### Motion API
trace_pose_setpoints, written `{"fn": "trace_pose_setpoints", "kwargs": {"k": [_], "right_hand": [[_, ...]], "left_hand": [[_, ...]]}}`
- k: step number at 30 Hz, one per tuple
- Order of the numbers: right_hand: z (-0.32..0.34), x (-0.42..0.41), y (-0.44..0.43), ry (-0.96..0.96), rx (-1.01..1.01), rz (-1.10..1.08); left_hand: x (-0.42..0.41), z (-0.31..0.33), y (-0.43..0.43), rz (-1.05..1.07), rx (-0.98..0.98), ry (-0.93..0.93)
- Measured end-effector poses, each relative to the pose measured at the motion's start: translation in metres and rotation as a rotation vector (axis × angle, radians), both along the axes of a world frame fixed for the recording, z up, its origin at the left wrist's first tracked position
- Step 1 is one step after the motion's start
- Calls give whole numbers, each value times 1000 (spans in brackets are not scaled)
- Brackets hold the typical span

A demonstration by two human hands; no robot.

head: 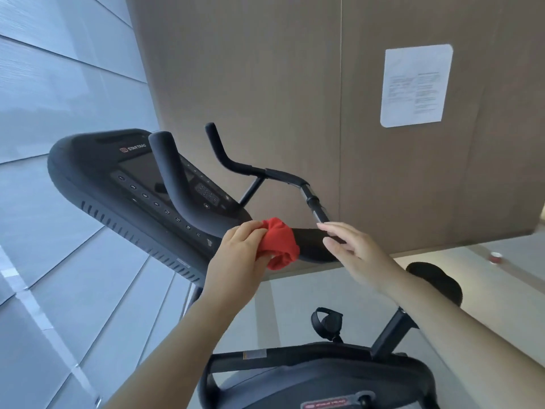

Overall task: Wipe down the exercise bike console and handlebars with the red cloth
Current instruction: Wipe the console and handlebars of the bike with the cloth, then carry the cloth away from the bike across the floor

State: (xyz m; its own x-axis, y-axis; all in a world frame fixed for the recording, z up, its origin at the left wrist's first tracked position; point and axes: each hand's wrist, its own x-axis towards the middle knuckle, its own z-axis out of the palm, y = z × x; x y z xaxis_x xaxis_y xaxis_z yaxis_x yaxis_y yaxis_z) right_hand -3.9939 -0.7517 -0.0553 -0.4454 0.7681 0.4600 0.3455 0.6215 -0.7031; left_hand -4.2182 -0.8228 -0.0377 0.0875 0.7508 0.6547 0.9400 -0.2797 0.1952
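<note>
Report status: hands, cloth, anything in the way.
Left hand shut on red cloth, cloth pressed to handlebar. Right hand open, resting on the same bar. Console clear, nothing blocking.

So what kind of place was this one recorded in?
Probably a gym or fitness room: a Star Trac exercise bike console with handlebars, a saddle, and a printed notice on the wall.

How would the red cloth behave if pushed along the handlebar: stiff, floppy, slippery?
The red fabric cloth sits bunched and creased in the left hand, so it is probably soft and floppy. It wraps against the black padded handlebar, so it likely conforms while sliding. It looks light.
</note>
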Motion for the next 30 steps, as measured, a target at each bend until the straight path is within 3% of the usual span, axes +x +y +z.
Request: {"fn": "trace_pose_setpoints", "kwargs": {"k": [3, 7, 11, 17, 21, 22, 26, 30], "right_hand": [[-31, 26, -25, -39, -18, -77], [-77, 54, -63, -71, -109, -185], [-110, 91, -97, -10, -221, -280], [-147, 174, -147, 102, -350, -429], [-166, 242, -166, 189, -427, -543], [-168, 264, -170, 206, -440, -578], [-171, 357, -184, 255, -451, -712], [-175, 440, -194, 238, -457, -818]], "left_hand": [[19, -21, -12, -102, 28, -141], [61, -60, -32, -262, -67, -534], [107, -105, -47, -264, -341, -909], [175, -150, -56, -374, -719, -1173], [245, -169, -49, -575, -1160, -1673], [269, -172, -45, -613, -1210, -1725], [377, -179, -28, -717, -1268, -1586], [479, -185, -18, -775, -1250, -1296]]}}
